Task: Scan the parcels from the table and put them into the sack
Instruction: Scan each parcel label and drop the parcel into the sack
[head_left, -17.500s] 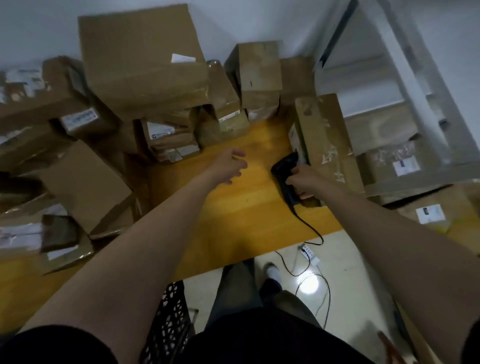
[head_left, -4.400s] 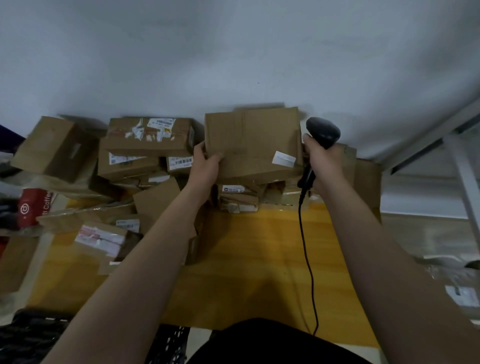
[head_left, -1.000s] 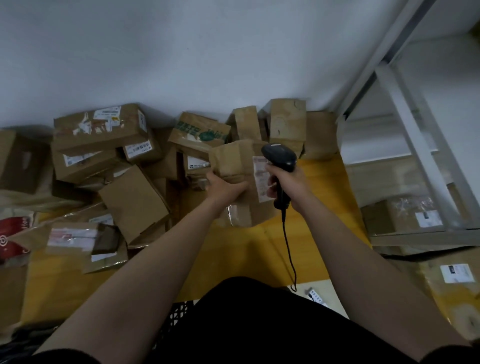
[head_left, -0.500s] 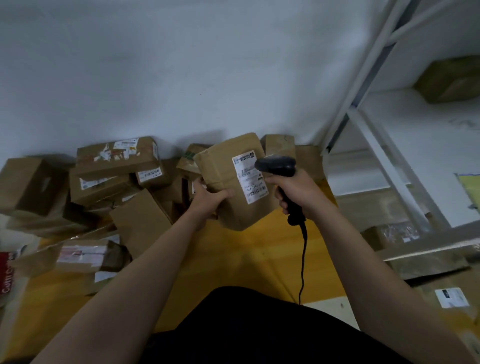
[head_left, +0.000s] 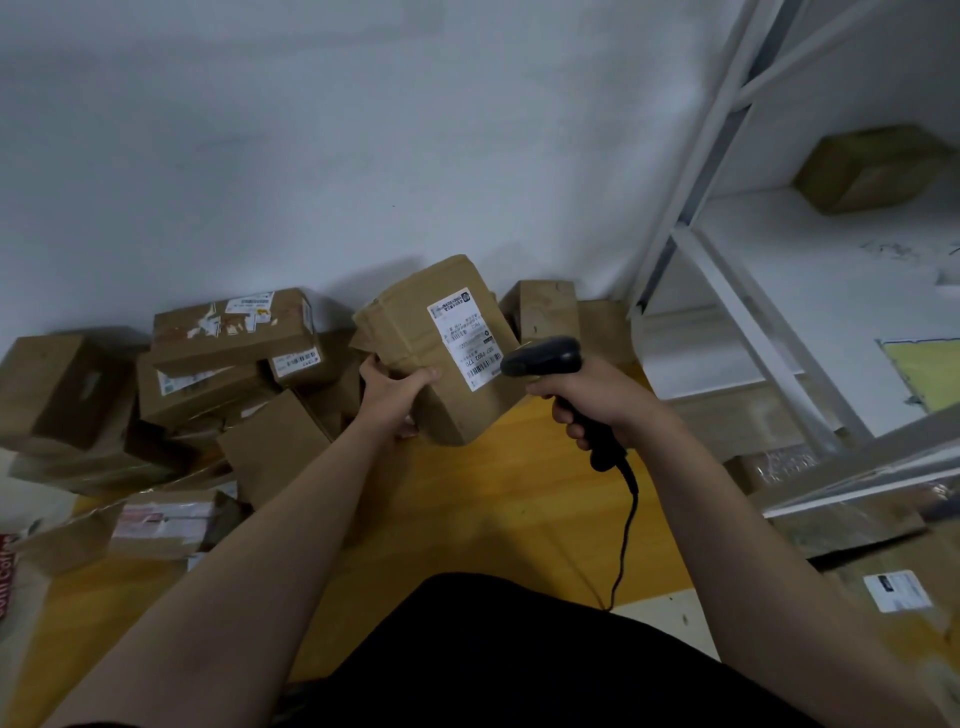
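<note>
Now, scanner (head_left: 540, 356) beside parcel (head_left: 410, 332).

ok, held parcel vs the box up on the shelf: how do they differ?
The held parcel is tilted in the air, gripped by the left hand; the shelf box rests on the white shelf, untouched. The held parcel shows a white label beside the scanner; the shelf box shows none. Both are brown.

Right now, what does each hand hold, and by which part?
Left hand: brown parcel, by its lower left edge; right hand: scanner, by its handle.
</note>
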